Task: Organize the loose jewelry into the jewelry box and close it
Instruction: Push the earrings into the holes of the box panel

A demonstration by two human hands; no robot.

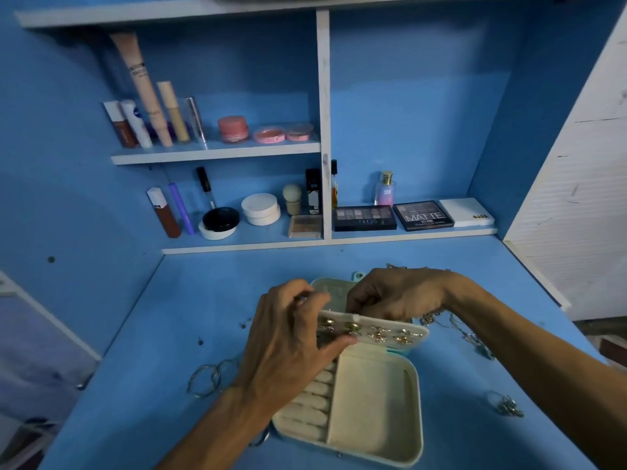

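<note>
Left hand (288, 344) grips the left end of the earring panel (390, 325), thumb pressed flat across its front face, fingers wrapped behind. Right hand (397, 295) comes in from the right, wrist bent down, fingertips curled and pinching at the panel's top edge; whether they also hold a small piece, I cannot tell. Panel is tilted up over the middle of the open jewelry box (373, 408), gold stud earrings (376, 333) pinned across it.

Box sits near the desk's front edge, lid (334, 288) lying back behind my hands. Ring rolls (315, 403) run down its left side, partly under my left wrist; the wide compartment beside them is bare.

Desk (210, 300): open blue surface between box and the shelf lip (407, 237), and to the left. Bangles (208, 379) lie just beside my left forearm. Tangled chains (470, 335) under and beyond my right forearm. A small silver cluster (507, 407) lies apart, right of the box. White wall closes the right side.
</note>
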